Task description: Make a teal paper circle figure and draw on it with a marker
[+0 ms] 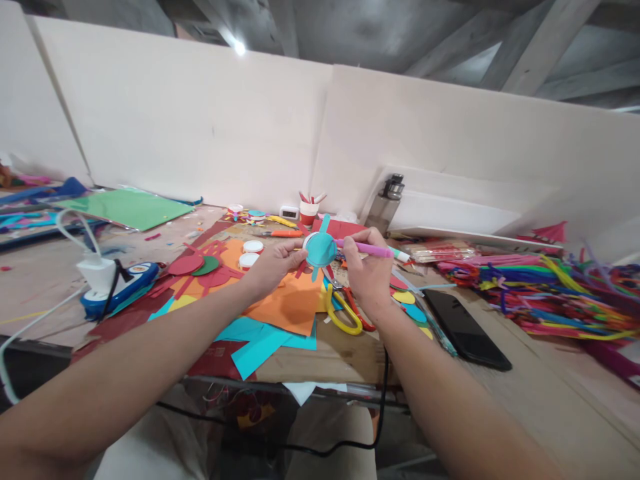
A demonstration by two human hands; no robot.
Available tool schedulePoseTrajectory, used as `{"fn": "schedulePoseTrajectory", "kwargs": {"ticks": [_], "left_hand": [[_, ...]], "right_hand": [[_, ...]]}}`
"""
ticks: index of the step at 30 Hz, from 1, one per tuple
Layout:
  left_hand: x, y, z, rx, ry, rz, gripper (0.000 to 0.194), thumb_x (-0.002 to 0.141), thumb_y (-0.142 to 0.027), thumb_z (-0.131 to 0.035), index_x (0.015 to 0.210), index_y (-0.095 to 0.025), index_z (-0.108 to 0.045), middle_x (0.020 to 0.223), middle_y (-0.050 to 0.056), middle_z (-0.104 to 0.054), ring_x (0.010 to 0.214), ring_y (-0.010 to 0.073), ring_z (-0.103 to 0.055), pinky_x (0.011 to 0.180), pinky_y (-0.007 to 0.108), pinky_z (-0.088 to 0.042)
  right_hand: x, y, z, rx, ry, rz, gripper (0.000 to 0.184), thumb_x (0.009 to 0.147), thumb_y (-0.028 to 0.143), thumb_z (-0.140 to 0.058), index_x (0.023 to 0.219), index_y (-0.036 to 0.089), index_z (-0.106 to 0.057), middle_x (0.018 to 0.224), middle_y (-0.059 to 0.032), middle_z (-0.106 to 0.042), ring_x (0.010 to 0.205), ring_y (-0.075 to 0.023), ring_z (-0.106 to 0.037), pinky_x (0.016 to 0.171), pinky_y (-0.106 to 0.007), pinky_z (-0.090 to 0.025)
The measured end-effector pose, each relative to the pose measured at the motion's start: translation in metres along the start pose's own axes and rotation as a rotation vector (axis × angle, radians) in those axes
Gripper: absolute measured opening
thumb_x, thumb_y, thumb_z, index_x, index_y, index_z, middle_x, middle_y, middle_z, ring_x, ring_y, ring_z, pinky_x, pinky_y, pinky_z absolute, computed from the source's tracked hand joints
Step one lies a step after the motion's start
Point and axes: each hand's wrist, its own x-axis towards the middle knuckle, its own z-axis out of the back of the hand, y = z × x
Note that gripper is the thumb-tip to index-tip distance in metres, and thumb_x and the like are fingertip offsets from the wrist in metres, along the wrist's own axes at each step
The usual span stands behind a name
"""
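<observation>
Between the fingers of my left hand point(274, 268) is a small round paper craft point(321, 251) with a light blue face and blue and red strips sticking out around it. My right hand point(369, 275) grips a pink-purple marker point(369, 249), its tip end at the right edge of the blue face; whether it touches cannot be made out. Below the hands lie scissors with yellow handles point(344, 325), and red handles show beside them. Orange paper point(293, 308) and blue paper strips point(255, 357) spread under my left hand. Two white round lids point(251, 247) sit behind my left wrist.
Red and green paper circles point(205, 266) lie at left, near a blue power strip point(143, 275). A black phone point(465, 330) and many coloured pipe cleaners point(540, 287) are at right. Behind stand a cup of pens point(309, 211), a grey bottle point(384, 208) and a white partition point(200, 113).
</observation>
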Motion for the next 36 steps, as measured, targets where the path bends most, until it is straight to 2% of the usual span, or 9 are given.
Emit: {"fn": "schedulePoseTrajectory", "kwargs": {"ticks": [13,24,36], "left_hand": [[-0.001,-0.002,0.0,0.044,0.014,0.043,0.042,0.083,-0.044,-0.063,0.112,-0.014,-0.065,0.081,0.004,-0.067,0.071,0.013,-0.06,0.065,0.025,-0.044],[-0.003,-0.004,-0.002,0.1,0.016,0.052,0.045,0.082,-0.046,-0.064,0.114,-0.015,-0.066,0.086,0.005,-0.069,0.072,0.0139,-0.062,0.064,0.025,-0.042],[-0.006,-0.012,-0.007,0.124,0.012,0.087,0.043,0.08,-0.046,-0.066,0.108,-0.014,-0.067,0.073,0.003,-0.066,0.067,0.0133,-0.06,0.063,0.024,-0.042]], "right_hand": [[-0.001,0.0,-0.002,0.015,-0.006,0.024,0.016,0.084,0.025,-0.058,0.069,0.022,-0.052,0.065,0.0028,-0.057,0.063,-0.0141,-0.054,0.06,-0.029,-0.042],[-0.002,-0.002,-0.003,0.021,-0.006,0.033,0.016,0.085,0.026,-0.057,0.071,0.022,-0.052,0.065,0.003,-0.056,0.061,-0.0137,-0.053,0.058,-0.028,-0.041],[-0.005,0.001,-0.004,0.02,0.007,0.053,0.016,0.085,0.026,-0.057,0.071,0.022,-0.051,0.065,0.0032,-0.056,0.061,-0.0134,-0.054,0.059,-0.028,-0.042]]}}
